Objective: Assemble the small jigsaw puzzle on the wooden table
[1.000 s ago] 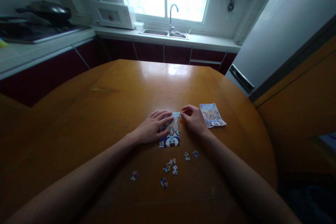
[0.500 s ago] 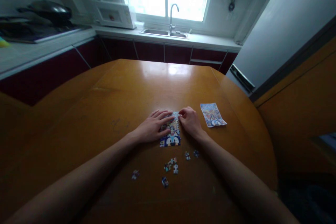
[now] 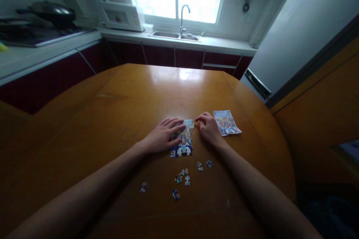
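My left hand (image 3: 165, 134) lies flat with its fingers spread over the left part of a jigsaw puzzle (image 3: 183, 151), hiding some of it. A blue character with big white eyes shows along the puzzle's near edge. Just to the right of the puzzle, apart from it, is my right hand (image 3: 208, 127). Its fingers are loosely bent, the thumb and forefinger are a little apart, and no piece shows between them. Nearer to me lie several loose puzzle pieces (image 3: 187, 180), among them a dark blue one (image 3: 175, 194) and a separate one (image 3: 144, 187) at the left.
A creased picture sheet (image 3: 226, 122) lies right of my right hand, with a similar picture on it. All this rests on a round-ended wooden table (image 3: 126, 97). Beyond stand a counter with a sink (image 3: 165, 34), a microwave (image 3: 120, 16) and a wok (image 3: 52, 11).
My right hand has drawn back to the right, off the puzzle's right edge, and its top right corner now shows. My left hand has stayed in place.
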`<state>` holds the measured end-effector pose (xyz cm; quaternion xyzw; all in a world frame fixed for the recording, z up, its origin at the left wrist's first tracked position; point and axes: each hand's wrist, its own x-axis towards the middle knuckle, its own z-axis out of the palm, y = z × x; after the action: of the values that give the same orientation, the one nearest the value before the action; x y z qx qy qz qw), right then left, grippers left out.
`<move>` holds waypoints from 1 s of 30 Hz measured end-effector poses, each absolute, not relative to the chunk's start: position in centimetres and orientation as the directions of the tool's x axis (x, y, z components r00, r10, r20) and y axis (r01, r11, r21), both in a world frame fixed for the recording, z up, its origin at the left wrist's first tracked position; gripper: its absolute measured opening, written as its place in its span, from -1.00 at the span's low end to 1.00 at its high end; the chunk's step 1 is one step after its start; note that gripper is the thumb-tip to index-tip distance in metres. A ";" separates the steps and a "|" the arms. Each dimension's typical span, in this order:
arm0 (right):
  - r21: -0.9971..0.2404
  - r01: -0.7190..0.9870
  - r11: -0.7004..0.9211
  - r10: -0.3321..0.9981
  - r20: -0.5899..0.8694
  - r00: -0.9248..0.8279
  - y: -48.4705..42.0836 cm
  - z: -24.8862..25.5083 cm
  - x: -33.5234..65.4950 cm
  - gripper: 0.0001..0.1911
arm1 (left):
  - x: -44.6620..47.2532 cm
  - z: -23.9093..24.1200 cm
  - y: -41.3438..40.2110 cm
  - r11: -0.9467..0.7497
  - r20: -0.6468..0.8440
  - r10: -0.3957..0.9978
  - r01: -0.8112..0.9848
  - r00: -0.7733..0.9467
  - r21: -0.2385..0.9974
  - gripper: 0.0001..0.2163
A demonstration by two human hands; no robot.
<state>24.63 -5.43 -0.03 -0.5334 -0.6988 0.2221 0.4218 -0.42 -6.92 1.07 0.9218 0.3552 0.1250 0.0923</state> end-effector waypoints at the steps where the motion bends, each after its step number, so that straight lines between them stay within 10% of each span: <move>1: -0.750 0.562 0.348 0.931 0.349 -0.109 -5.6 0.0 24.5 -0.71 | -0.4 1.1 -6.9 -0.728 0.167 0.681 0.635 0.713 0.258 -0.50; 9: -0.656 0.650 0.384 0.920 0.331 -0.209 -5.9 0.2 23.7 -0.69 | -0.5 1.1 -7.0 -0.730 0.184 0.680 0.633 0.710 0.258 -0.51; 30: -0.866 0.402 0.299 0.938 0.343 0.043 -5.2 0.4 24.3 -0.70 | -0.2 1.0 -7.0 -0.691 0.267 0.720 0.627 0.640 0.360 -0.54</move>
<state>24.28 -5.23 0.37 -0.5264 -0.6363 0.2714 0.4944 -0.20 -6.97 1.00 0.8980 0.3749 0.1980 0.1179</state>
